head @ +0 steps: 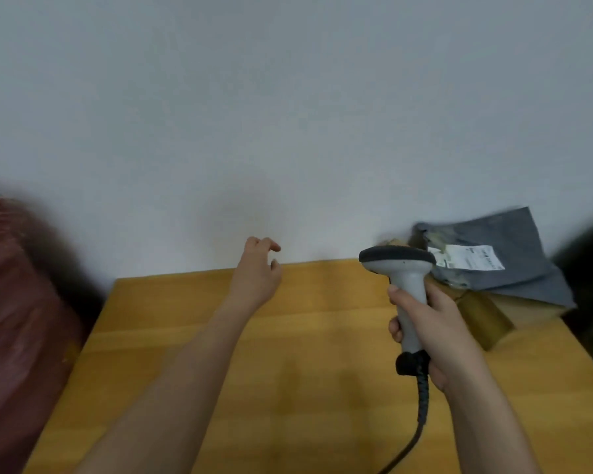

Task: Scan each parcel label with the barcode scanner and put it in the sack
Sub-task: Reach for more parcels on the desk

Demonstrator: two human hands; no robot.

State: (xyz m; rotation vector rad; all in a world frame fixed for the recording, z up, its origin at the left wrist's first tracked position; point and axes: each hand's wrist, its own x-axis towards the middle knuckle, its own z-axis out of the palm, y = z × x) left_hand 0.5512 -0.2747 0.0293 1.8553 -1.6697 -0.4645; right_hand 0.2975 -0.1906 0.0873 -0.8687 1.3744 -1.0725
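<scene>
My right hand (435, 333) grips the handle of a grey barcode scanner (403, 268), its dark head pointing away from me and its black cable trailing down toward me. A grey plastic mailer (514, 258) with a white label (473, 257) lies on top of brown cardboard parcels (483, 316) at the table's far right corner, just beyond the scanner. My left hand (259, 273) hovers over the far edge of the table, fingers loosely curled, holding nothing. A dark red sack (18, 319) stands at the left, beside the table.
The yellow wooden table (288, 354) butts against a plain pale wall. Something dark and blurred sits at the right edge of view, past the parcels.
</scene>
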